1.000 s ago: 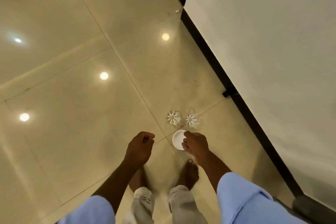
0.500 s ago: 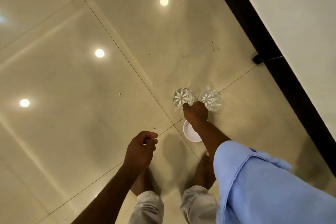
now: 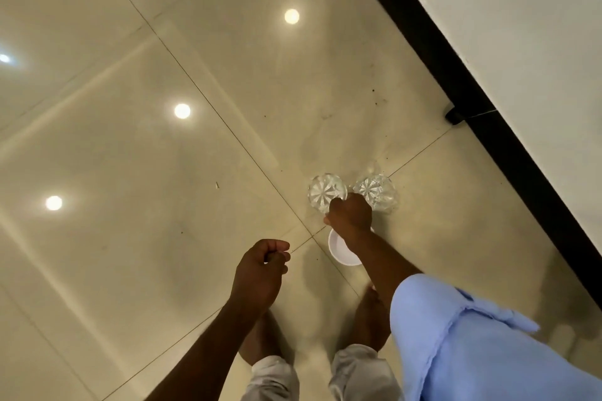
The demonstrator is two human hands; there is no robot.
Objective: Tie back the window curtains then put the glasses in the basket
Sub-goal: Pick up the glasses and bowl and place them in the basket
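Two clear cut-pattern glasses stand side by side on the glossy tiled floor (image 3: 163,238), the left glass (image 3: 324,190) and the right glass (image 3: 378,189). My right hand (image 3: 351,216) reaches down between them. Its curled fingers sit at the near rims of both glasses, and the fingertips are hidden. My left hand (image 3: 260,270) hovers lower left in a closed fist with nothing seen in it. No curtains or basket are in view.
A small round white dish (image 3: 338,252) lies on the floor just under my right wrist. A black skirting strip (image 3: 488,114) and a white wall (image 3: 537,26) run along the right, with a black doorstop (image 3: 454,114). My bare feet (image 3: 368,319) stand below.
My right hand moved forward from the white dish to the two glasses and stays at their rims. The view came closer to the floor. My left hand kept its fist.
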